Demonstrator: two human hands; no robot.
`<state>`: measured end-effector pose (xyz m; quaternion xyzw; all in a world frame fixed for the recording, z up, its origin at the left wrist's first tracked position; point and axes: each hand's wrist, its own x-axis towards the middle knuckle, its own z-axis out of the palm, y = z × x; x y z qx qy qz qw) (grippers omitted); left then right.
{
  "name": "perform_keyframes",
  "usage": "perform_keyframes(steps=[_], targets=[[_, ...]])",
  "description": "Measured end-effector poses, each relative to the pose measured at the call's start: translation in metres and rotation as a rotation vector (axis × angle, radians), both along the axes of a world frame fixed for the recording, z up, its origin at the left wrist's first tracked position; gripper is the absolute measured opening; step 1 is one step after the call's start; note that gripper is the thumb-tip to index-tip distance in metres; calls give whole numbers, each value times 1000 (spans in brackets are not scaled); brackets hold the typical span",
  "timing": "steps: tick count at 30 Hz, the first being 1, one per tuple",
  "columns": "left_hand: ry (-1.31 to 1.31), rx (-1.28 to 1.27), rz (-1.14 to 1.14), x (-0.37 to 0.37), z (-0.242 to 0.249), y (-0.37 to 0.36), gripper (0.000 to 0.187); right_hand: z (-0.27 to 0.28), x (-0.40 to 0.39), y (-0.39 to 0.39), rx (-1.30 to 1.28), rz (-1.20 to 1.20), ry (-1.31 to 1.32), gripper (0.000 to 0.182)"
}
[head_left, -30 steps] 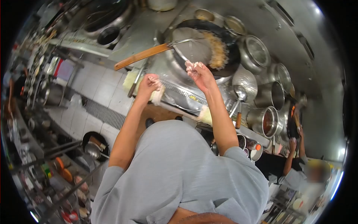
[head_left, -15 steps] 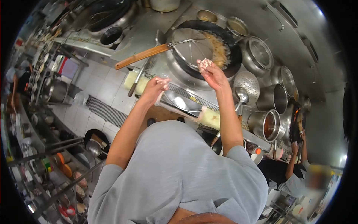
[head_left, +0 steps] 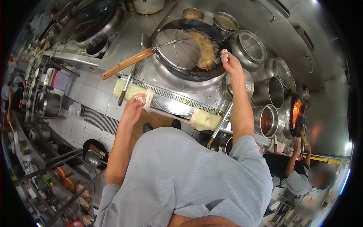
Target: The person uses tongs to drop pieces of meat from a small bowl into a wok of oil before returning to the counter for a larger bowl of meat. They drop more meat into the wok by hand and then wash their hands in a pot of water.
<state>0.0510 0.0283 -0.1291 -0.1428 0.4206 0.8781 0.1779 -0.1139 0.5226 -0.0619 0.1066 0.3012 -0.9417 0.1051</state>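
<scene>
My right hand (head_left: 231, 63) is at the right edge of a black wok (head_left: 181, 24), its fingers pinched together and coated with pale, wet batter-like stuff. What is between those fingertips, if anything, is hidden. Inside the wok, golden food (head_left: 207, 51) bubbles in oil. A round mesh strainer (head_left: 176, 45) lies across the wok's left side, its wooden handle pointing toward the lower left. My left hand (head_left: 133, 108) hangs by the stove's front edge, near a rolled pale cloth (head_left: 123, 89). Its fingers are curled and smeared with the same pale stuff; their contents cannot be made out.
Right of the wok stand metal pots (head_left: 269, 94), a perforated ladle (head_left: 245, 85) and a pot of reddish liquid (head_left: 266, 122). A dark-handled tool (head_left: 126, 87) leans at the front left. At far right, a co-worker (head_left: 297, 181) works beside a flaming wok (head_left: 297, 115).
My right hand has moved from over the wok's front to its right edge. My left hand has dropped lower and leftward. The view has shifted, and flames at the co-worker's wok have grown.
</scene>
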Motion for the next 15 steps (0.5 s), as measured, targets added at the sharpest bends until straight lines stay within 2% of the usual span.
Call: perform_keyframes(steps=[3, 6, 9, 12, 15], targets=[[-64, 29, 34, 11, -5, -10, 32, -5, -7, 1, 302, 137, 19, 21], [-31, 8, 5, 20, -10, -19, 26, 6, -15, -8, 619, 100, -152, 33], [4, -35, 35, 35, -18, -21, 17, -14, -40, 11, 1207, 22, -130, 40], [-10, -105, 60, 44, -42, -32, 12, -59, -86, 55, 1518, 111, 42, 30], [-31, -303, 92, 56, -43, -31, 13, -101, -147, 98, 1713, 380, 425, 21]])
